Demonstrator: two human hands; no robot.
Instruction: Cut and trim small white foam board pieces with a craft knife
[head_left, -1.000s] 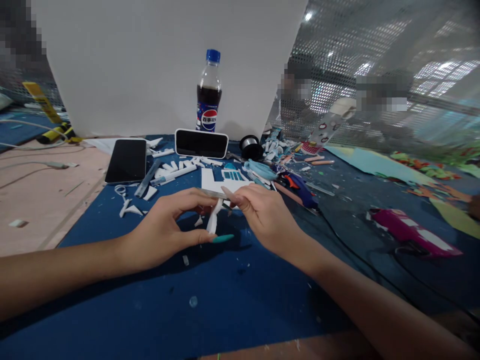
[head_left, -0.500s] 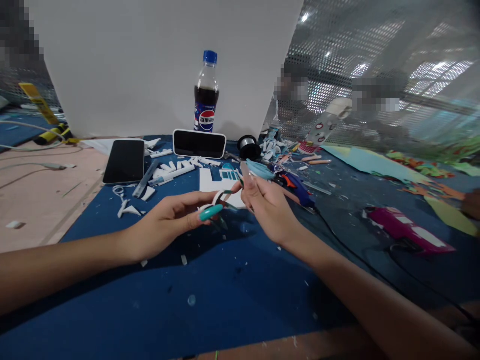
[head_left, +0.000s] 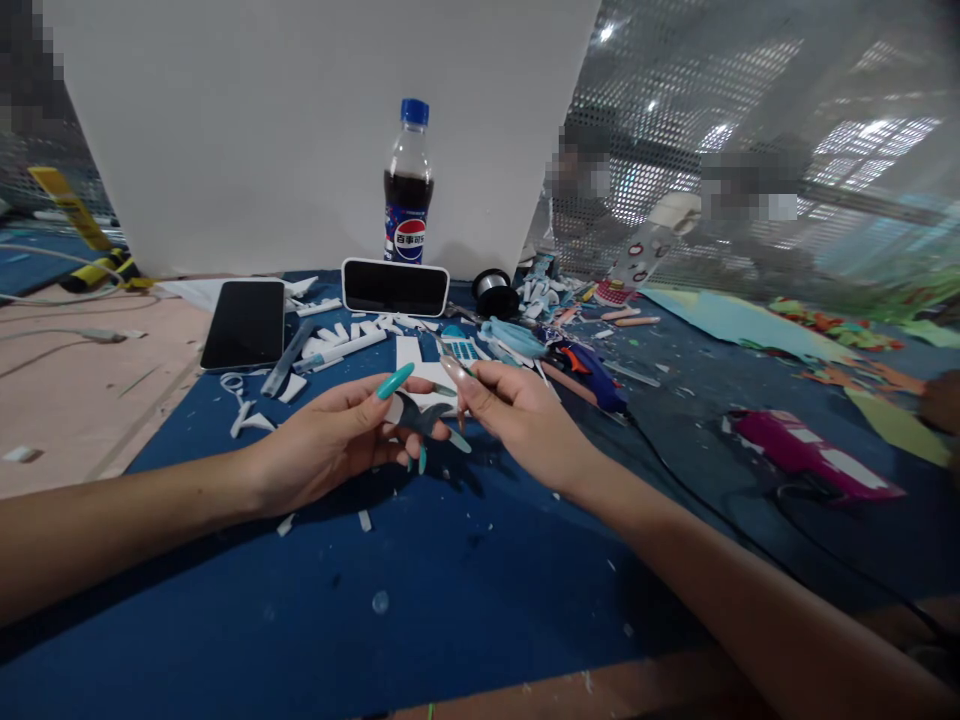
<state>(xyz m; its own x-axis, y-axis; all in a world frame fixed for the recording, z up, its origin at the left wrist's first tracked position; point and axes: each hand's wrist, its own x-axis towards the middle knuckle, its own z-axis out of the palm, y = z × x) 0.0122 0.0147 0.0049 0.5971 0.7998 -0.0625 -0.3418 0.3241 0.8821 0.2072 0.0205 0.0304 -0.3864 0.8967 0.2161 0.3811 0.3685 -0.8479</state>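
Observation:
My left hand (head_left: 330,440) is curled round a small dark curved cut-out piece (head_left: 415,414), thumb raised, over the blue mat (head_left: 450,560). My right hand (head_left: 517,420) is just to its right, thumb and forefinger pinched on a thin tool (head_left: 444,390) whose tip meets the piece. Both hands hover slightly above the mat, almost touching each other.
Behind the hands lie white foam scraps (head_left: 337,340), a flat phone (head_left: 244,322), a phone propped on its side (head_left: 395,287), a cola bottle (head_left: 405,190), a wire spool (head_left: 491,293) and a blue glue gun (head_left: 592,372). A pink object (head_left: 810,455) with a black cable lies right. Blurred people sit behind mesh.
The white strip held upright a second ago has been turned over in my left hand and now shows a dark face. My right hand has pulled back and then returned to the piece.

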